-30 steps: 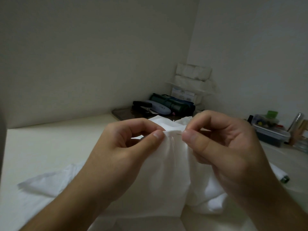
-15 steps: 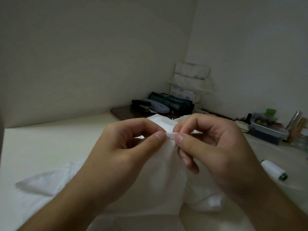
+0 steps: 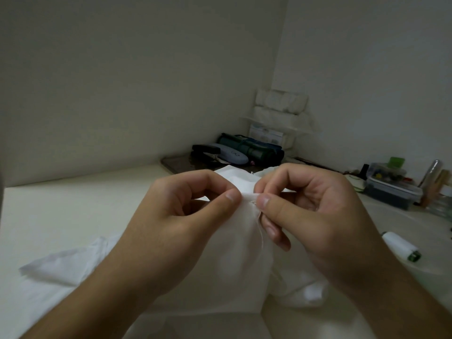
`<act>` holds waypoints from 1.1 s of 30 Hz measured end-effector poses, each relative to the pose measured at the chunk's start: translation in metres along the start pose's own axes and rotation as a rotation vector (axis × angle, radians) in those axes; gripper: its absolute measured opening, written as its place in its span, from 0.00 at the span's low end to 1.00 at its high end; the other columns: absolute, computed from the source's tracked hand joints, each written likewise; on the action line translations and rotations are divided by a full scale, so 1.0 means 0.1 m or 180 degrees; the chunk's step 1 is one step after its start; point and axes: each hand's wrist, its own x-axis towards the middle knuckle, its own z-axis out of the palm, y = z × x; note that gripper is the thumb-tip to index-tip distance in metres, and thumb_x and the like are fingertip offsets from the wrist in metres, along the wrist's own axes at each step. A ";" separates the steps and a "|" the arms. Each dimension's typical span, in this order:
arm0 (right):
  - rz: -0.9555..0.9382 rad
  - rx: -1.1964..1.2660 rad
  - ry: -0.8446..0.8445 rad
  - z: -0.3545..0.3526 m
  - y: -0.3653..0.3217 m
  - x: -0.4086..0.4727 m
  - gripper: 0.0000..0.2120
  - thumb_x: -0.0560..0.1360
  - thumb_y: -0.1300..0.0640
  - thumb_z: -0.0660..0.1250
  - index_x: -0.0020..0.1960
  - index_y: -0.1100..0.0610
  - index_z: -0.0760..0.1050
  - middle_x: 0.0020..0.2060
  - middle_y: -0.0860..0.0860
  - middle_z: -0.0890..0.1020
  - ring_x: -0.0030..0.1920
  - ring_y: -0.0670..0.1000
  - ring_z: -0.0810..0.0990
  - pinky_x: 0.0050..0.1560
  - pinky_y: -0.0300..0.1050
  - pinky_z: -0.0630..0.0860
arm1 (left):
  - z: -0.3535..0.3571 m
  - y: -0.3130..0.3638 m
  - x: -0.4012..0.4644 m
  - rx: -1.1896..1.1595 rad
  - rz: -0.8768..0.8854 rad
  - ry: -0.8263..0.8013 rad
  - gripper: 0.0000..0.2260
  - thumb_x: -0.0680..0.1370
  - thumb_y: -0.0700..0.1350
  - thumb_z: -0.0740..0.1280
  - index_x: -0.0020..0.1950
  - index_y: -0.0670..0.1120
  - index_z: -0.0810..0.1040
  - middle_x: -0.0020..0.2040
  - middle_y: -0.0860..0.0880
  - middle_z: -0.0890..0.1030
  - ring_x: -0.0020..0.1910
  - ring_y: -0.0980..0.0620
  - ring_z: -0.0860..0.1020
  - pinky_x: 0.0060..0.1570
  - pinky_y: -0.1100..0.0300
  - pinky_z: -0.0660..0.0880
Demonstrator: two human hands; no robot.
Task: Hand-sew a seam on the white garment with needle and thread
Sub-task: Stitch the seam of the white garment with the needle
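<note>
Left hand [image 3: 171, 223] and right hand [image 3: 315, 216] both pinch the raised fold of the garment [image 3: 234, 253], thumb tips nearly meeting. The fold's edge runs nine to three; cloth drapes toward six onto the pale table [image 3: 73, 206]. Thread spool [image 3: 401, 245] at three; corner clutter at one.

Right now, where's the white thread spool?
In the head view, the white thread spool with a green end lies on the pale table at far right, beside the right hand.
</note>
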 end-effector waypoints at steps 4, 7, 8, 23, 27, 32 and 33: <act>0.0022 -0.0020 0.0007 0.01 0.00 0.00 0.07 0.74 0.65 0.70 0.38 0.64 0.75 0.37 0.62 0.80 0.26 0.53 0.74 0.27 0.46 0.70 | 0.00 0.00 -0.01 0.0009 0.0018 -0.0024 0.07 0.76 0.52 0.72 0.45 0.51 0.87 0.38 0.46 0.85 0.35 0.50 0.81 0.36 0.58 0.76; 0.0025 -0.0043 -0.0021 0.01 0.01 0.00 0.07 0.74 0.65 0.70 0.38 0.64 0.75 0.39 0.58 0.81 0.27 0.51 0.75 0.28 0.43 0.71 | 0.00 0.00 -0.01 -0.0004 0.0007 -0.0045 0.07 0.76 0.52 0.72 0.44 0.51 0.86 0.38 0.46 0.85 0.35 0.51 0.82 0.35 0.60 0.76; 0.0021 -0.0048 -0.0029 0.00 0.01 0.00 0.07 0.74 0.65 0.70 0.38 0.63 0.75 0.39 0.57 0.82 0.27 0.50 0.76 0.28 0.42 0.71 | 0.00 0.01 -0.01 0.0010 0.0005 -0.0049 0.07 0.76 0.52 0.71 0.44 0.51 0.86 0.38 0.46 0.86 0.35 0.51 0.82 0.35 0.60 0.76; 0.0105 0.0169 -0.0059 -0.02 0.03 0.01 0.08 0.75 0.67 0.71 0.39 0.64 0.76 0.37 0.56 0.81 0.28 0.52 0.74 0.28 0.44 0.69 | 0.00 0.01 -0.01 0.0033 -0.0021 -0.0008 0.08 0.76 0.52 0.72 0.44 0.49 0.86 0.37 0.46 0.84 0.33 0.52 0.79 0.34 0.55 0.73; 0.0134 0.0345 -0.0051 -0.03 0.04 0.03 0.08 0.76 0.69 0.71 0.39 0.67 0.75 0.38 0.58 0.81 0.27 0.52 0.73 0.26 0.45 0.68 | 0.00 0.02 -0.02 0.0098 -0.0040 0.0029 0.08 0.76 0.54 0.74 0.44 0.50 0.86 0.35 0.48 0.83 0.31 0.53 0.79 0.32 0.58 0.73; 0.0199 0.0485 -0.0146 -0.05 0.04 0.03 0.06 0.73 0.66 0.71 0.40 0.66 0.76 0.39 0.59 0.81 0.28 0.52 0.73 0.27 0.44 0.68 | 0.00 0.02 -0.02 0.0114 -0.0062 0.0045 0.09 0.76 0.55 0.73 0.44 0.50 0.86 0.33 0.47 0.82 0.29 0.53 0.76 0.29 0.58 0.69; 0.0212 0.0491 -0.0167 -0.05 0.04 0.03 0.06 0.73 0.66 0.71 0.40 0.66 0.76 0.40 0.60 0.81 0.28 0.51 0.73 0.27 0.44 0.68 | 0.00 0.02 -0.02 0.0112 -0.0056 0.0038 0.09 0.77 0.55 0.74 0.44 0.50 0.86 0.33 0.48 0.82 0.28 0.55 0.76 0.28 0.60 0.69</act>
